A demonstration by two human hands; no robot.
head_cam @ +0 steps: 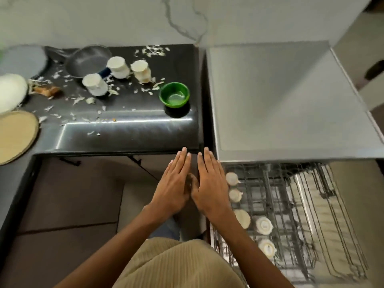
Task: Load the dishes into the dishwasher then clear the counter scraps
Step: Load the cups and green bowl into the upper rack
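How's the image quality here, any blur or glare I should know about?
Head view: a bright glare streak runs along the front of the dark counter; the dishwasher rack is smeared by motion blur; the plates at the left edge are soft and bent by wide-angle distortion; the left hand and right hand are fairly sharp.

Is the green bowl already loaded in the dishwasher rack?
No, the green bowl sits on the dark counter, near its right edge, while the dishwasher rack holds only pale cups.

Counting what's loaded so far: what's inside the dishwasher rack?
Five pale cups stand along the left edge of the rack; the part under the dishwasher top is hidden.
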